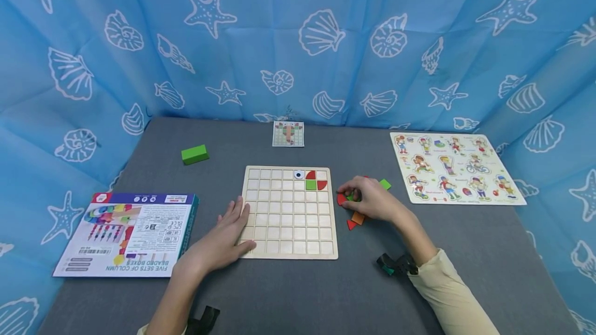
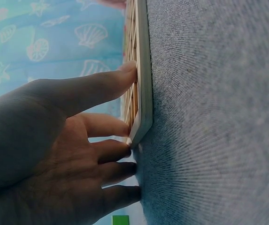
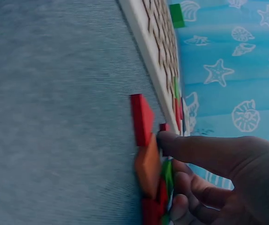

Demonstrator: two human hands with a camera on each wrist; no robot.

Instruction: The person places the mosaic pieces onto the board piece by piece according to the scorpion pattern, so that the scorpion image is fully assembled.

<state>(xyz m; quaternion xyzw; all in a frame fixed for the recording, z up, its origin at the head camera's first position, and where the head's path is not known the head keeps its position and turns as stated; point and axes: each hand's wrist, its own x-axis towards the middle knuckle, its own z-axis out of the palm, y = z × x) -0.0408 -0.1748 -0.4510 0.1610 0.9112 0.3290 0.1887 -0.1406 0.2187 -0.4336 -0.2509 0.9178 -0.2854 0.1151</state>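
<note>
A wooden grid board (image 1: 288, 221) lies in the middle of the table. Its upper right cells hold an eye tile (image 1: 298, 174), a green square (image 1: 310, 185) and two red quarter-round pieces (image 1: 322, 185). My left hand (image 1: 219, 239) rests at the board's left edge, fingers extended, thumb on the lower left corner. Right of the board, my right hand (image 1: 372, 198) pinches a red piece (image 1: 342, 199) between thumb and index finger, over a small pile. Around it lie an orange piece (image 1: 358, 217), a red triangle (image 1: 351, 224) and a green piece (image 1: 385, 184); the hand hides part of the pile.
A small pattern card (image 1: 288, 138) lies behind the board. To the left are a green block (image 1: 195, 154) and a flat bead-set box (image 1: 125, 237). A picture puzzle board (image 1: 458, 169) lies at the back right, before a blue shell-print curtain (image 1: 288, 40).
</note>
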